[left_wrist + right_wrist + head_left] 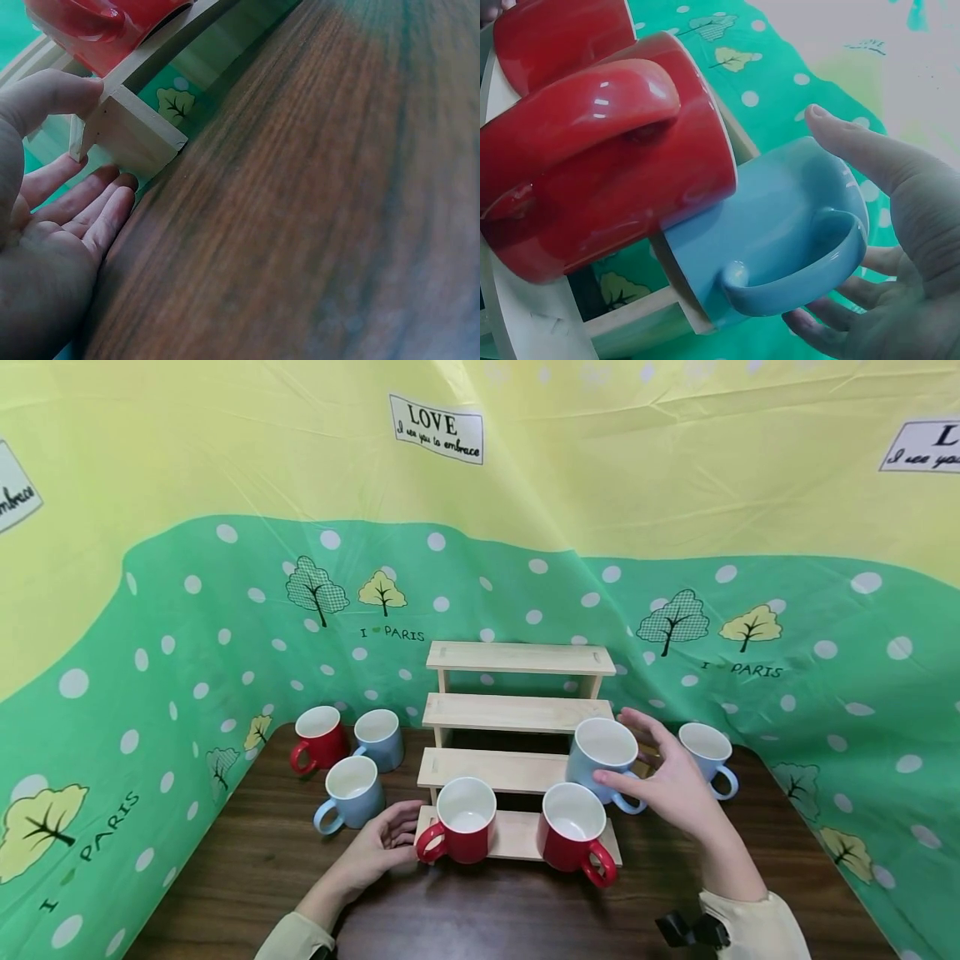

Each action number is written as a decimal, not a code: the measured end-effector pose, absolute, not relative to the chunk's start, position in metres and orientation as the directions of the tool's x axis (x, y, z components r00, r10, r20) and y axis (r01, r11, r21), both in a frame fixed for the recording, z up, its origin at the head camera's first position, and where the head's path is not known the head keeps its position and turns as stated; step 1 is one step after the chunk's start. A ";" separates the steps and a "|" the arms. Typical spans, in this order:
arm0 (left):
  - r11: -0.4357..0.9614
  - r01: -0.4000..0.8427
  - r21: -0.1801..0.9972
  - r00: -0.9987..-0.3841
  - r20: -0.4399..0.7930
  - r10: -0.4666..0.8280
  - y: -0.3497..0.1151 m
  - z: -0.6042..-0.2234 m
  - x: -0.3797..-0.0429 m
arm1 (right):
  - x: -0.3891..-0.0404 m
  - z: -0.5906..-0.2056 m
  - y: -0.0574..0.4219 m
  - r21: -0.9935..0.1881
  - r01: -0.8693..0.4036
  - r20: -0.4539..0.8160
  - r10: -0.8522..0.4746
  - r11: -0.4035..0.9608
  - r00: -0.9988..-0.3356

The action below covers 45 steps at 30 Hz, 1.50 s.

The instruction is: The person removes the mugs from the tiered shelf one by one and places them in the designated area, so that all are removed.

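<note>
A light wooden stepped stand (491,768) is on the dark table. My left hand (381,842) holds the left end of its lowest step, thumb and index finger at opposite edges in the left wrist view. On the second step's right end sits a light-blue mug (772,225), its handle facing right. Around this mug my right hand (667,781) is spread, thumb near the rim and fingers on the far side; the right wrist view shows a gap at the thumb. Two red mugs, a left one (467,827) and a right one (572,831), stand on the lowest step.
Left of the stand are a red mug (321,739) and two blue mugs, one farther back (381,743) and one nearer (355,795). Another blue mug (705,753) stands behind my right hand. A green and yellow printed cloth (187,610) hangs around the table.
</note>
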State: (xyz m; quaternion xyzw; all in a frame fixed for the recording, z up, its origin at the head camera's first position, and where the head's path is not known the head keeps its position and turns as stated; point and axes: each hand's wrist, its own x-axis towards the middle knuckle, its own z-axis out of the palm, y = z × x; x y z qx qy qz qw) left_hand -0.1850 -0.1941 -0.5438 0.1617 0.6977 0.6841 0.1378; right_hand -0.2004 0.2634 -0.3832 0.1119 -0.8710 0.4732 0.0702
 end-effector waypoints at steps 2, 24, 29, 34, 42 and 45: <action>0.012 0.041 0.999 -0.909 0.032 0.415 -0.194 -0.544 -0.185 | -0.201 -0.384 0.263 -0.804 -0.263 0.230 -0.129 0.533 -0.965; 0.019 0.054 0.998 -0.907 0.041 0.420 -0.195 -0.543 -0.184 | -0.206 -0.395 0.255 -0.819 -0.249 0.236 -0.092 0.516 -0.967; 0.023 0.053 0.998 -0.906 0.038 0.422 -0.195 -0.542 -0.185 | -0.206 -0.396 0.255 -0.836 -0.226 0.225 -0.063 0.500 -0.972; 0.021 0.066 0.998 -0.904 0.051 0.424 -0.195 -0.542 -0.185 | -0.206 -0.397 0.255 -0.850 -0.214 0.216 -0.052 0.481 -0.975; 0.024 0.047 0.999 -0.909 0.033 0.415 -0.194 -0.543 -0.184 | -0.205 -0.397 0.254 -0.867 -0.211 0.212 -0.049 0.451 -0.976; 0.021 0.042 0.999 -0.909 0.029 0.417 -0.194 -0.544 -0.185 | -0.204 -0.397 0.254 -0.868 -0.204 0.206 -0.045 0.453 -0.977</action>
